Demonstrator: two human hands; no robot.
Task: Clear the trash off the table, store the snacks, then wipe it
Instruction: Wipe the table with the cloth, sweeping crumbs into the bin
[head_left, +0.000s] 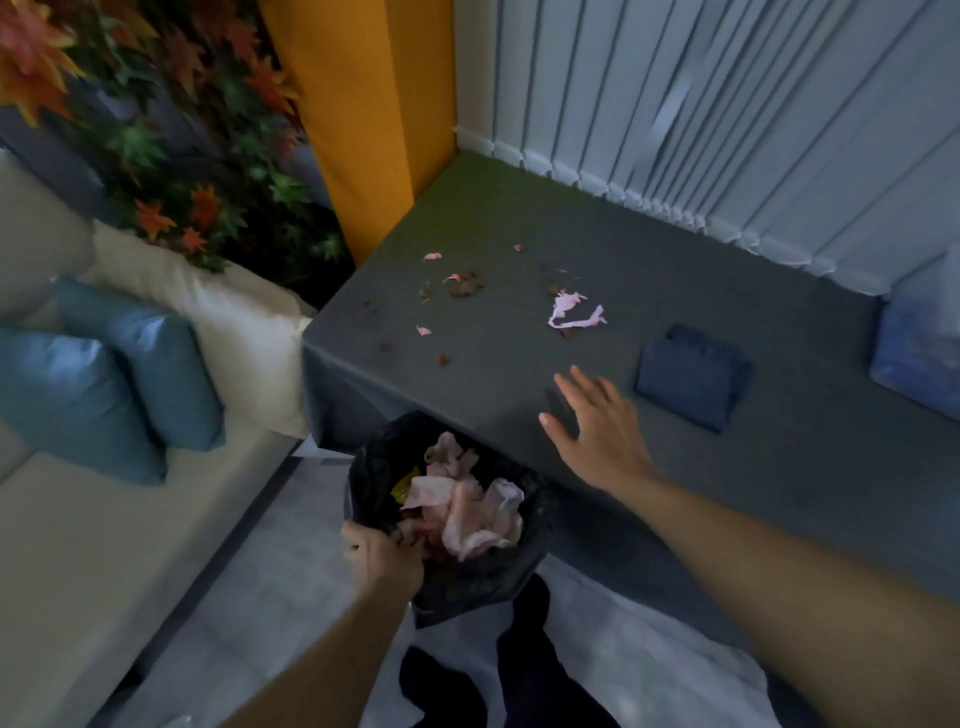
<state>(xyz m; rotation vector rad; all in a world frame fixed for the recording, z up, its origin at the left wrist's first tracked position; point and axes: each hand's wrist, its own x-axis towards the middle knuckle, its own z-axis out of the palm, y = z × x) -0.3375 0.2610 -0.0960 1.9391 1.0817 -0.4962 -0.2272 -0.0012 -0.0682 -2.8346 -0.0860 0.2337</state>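
My left hand (383, 558) grips the near rim of a black trash bag (374, 467), held just below the table's front edge; crumpled pink paper and a yellow scrap fill it. My right hand (597, 423) hovers flat and open over the grey table (649, 260), fingers spread, holding nothing. A torn pink wrapper (574, 314) lies farther back on the table, with small pink bits (432, 255) and brown crumbs (465, 286) scattered to its left. A folded dark blue cloth (693, 376) rests to the right of my right hand.
A cream sofa (104, 509) with blue cushions (104, 389) stands to the left. A yellow pillar (363, 104) and artificial leaves are behind the table's left corner. Vertical blinds (727, 104) run along the back. A blue-white package (919, 343) sits at the table's right edge.
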